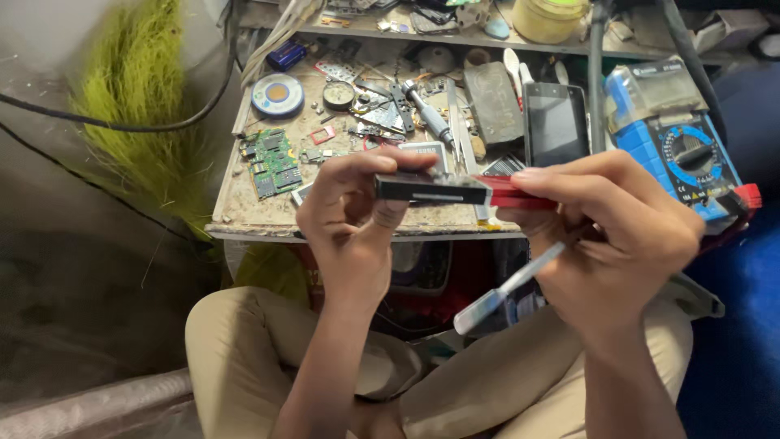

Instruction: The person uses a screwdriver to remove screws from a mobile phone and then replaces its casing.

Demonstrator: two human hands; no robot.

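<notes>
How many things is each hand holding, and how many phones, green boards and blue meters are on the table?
Left hand holds: 1 small dark phone part
Right hand holds: 2, a red tool and a clear-tipped tool
Black phone: 1
Green circuit board: 1
Blue meter: 1
Total: 6
</notes>
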